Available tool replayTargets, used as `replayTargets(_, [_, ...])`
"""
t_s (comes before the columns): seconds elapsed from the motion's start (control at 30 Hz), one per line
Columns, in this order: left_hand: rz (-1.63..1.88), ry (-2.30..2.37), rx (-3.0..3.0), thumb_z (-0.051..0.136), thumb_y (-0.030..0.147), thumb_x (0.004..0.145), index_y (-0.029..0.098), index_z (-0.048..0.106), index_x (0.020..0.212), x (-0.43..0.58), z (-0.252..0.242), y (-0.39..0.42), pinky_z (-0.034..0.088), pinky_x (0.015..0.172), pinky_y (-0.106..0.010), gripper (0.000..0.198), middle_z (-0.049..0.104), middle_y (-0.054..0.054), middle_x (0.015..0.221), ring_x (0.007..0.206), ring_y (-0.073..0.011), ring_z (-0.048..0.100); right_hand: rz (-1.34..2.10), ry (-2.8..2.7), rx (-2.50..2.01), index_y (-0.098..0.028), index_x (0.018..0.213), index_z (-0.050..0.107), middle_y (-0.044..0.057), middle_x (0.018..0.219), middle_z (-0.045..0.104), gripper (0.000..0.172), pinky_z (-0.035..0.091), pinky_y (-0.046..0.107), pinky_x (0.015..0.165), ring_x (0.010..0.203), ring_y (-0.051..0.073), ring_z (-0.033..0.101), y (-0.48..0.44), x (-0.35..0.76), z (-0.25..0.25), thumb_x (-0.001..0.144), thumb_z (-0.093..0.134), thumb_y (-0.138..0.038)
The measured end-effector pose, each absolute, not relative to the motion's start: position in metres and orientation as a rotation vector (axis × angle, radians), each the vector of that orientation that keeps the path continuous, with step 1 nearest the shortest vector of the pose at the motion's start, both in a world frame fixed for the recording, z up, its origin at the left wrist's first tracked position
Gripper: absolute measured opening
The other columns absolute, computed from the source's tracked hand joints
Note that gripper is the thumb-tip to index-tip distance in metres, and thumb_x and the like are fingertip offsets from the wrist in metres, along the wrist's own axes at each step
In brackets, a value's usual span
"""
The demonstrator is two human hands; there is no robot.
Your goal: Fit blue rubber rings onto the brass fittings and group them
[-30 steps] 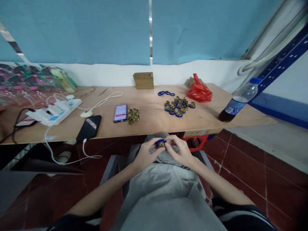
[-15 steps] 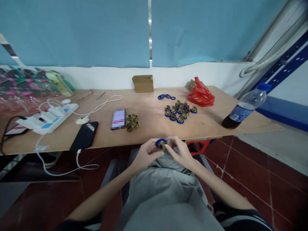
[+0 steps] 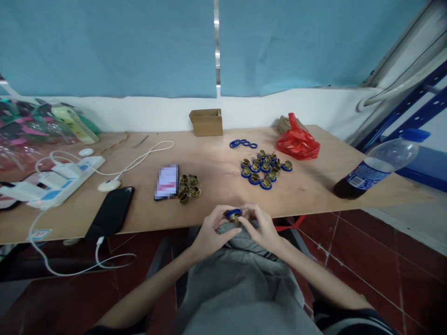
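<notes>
Between both hands, just in front of the table edge and above my lap, is a brass-coloured metal piece with a blue ring (image 3: 233,214). My left hand (image 3: 213,231) grips it from the left side, and my right hand (image 3: 261,228) pinches it from the right. Several similar brass pieces with blue rings (image 3: 266,182) lie in a group on the table (image 3: 216,163). Loose blue rings (image 3: 243,144) lie behind that group. Brass pieces without visible blue rings (image 3: 194,191) sit beside a lit phone (image 3: 166,182).
A cardboard box (image 3: 207,123) stands by the wall. The red bag (image 3: 298,143) is at the back right, and a cola bottle (image 3: 377,167) stands near the right. A power strip (image 3: 68,181), black phone (image 3: 110,211) and white cables are at the left, near plastic bottles (image 3: 24,139).
The camera view has moved slightly closer to the table. The ringed piece has tilted a little between my hands, which still hold it.
</notes>
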State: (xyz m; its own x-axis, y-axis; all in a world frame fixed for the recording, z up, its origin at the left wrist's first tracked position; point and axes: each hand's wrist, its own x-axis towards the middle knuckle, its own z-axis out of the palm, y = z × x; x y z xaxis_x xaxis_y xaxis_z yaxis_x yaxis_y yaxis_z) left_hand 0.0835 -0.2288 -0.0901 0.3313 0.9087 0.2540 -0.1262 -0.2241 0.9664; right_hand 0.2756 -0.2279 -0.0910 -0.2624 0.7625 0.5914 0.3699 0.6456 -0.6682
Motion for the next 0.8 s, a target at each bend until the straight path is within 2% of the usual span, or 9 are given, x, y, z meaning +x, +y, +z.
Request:
replayTargets(0.23, [1.209,0.783,1.535,0.079,0.018,0.079,0.02,0.059,0.116,0.085,-0.095,-0.231,0.057,0.101,-0.034,0.042,0.069,-0.007,0.116,0.112,-0.0209,0.07,0.438,-1.88,-0.853,-0.022,0.12,0.055,0.0,0.082,0.062,0.019,0.054,0.027,0.066,0.068,0.015,0.061,-0.229,0.274,-0.089,0.101,0.056,-0.023])
replayTargets(0.43, [1.237,0.885,1.607,0.075,0.023,0.084,0.021,0.061,0.121,0.084,-0.09,-0.24,0.057,0.099,-0.036,0.04,0.069,-0.009,0.118,0.112,-0.0229,0.068,0.485,-1.878,-0.861,-0.022,0.115,0.054,0.003,0.09,0.065,0.014,0.054,0.028,0.066,0.069,0.014,0.062,-0.244,0.274,-0.086,0.101,0.053,-0.023])
replayTargets(0.6, [1.28,1.027,1.944,0.072,0.019,0.083,0.022,0.064,0.122,0.078,-0.078,-0.255,0.056,0.096,-0.038,0.04,0.07,-0.009,0.12,0.111,-0.0246,0.068,0.512,-1.916,-0.865,-0.023,0.114,0.053,0.002,0.086,0.063,0.014,0.054,0.028,0.065,0.069,0.015,0.061,-0.261,0.273,-0.083,0.101,0.053,-0.03])
replayTargets(0.8, [1.335,1.067,2.115,0.071,0.014,0.078,0.023,0.059,0.128,0.078,-0.074,-0.276,0.059,0.085,-0.034,0.052,0.072,-0.008,0.115,0.101,-0.0229,0.07,0.539,-1.912,-0.844,-0.023,0.113,0.051,0.001,0.087,0.063,0.018,0.052,0.026,0.064,0.068,0.014,0.061,-0.276,0.272,-0.084,0.097,0.06,-0.028])
